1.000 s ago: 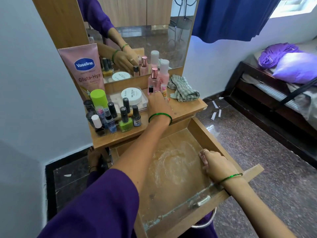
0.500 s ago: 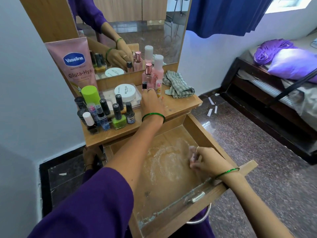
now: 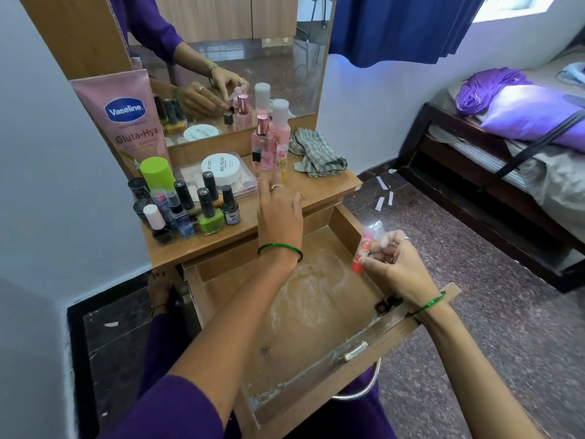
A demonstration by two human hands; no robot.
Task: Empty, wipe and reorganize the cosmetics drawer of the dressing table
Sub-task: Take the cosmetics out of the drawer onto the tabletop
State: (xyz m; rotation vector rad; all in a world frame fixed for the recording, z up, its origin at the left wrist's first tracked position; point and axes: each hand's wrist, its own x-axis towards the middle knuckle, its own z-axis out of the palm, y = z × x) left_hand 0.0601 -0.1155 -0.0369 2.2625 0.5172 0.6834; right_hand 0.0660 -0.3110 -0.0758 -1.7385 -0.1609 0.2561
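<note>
The drawer (image 3: 316,312) of the dressing table stands pulled out, and no cosmetics lie in it; its wooden floor shows only a pale, smeared film of powdery residue and a few dark specks. Everything else sits on the surface (image 3: 316,191) above it: a cluster of nail polish bottles (image 3: 190,210) at the left front, a large pink Vaseline tube (image 3: 126,122) standing on its green cap against the mirror (image 3: 253,58), a clear flat box (image 3: 218,182) with a white round jar (image 3: 224,167) on top of it, two pink bottles (image 3: 272,134) near the mirror, a small dark-capped vial (image 3: 256,158) and a slim yellow-and-pink tube (image 3: 281,160) in front of them, and a crumpled grey checked cloth (image 3: 316,153) at the right end. The left hand (image 3: 278,210) is over the front edge of the surface, just before the vial and the slim tube, fingers loosely spread and holding nothing; whether a fingertip touches either one cannot be told. The right hand (image 3: 395,264) is above the drawer's right side, curled closed, pinching a small red-and-white lip balm stick (image 3: 364,248) in clear wrapping between thumb and fingers, clear of the drawer floor. Both wrists wear a thin green bangle.
</note>
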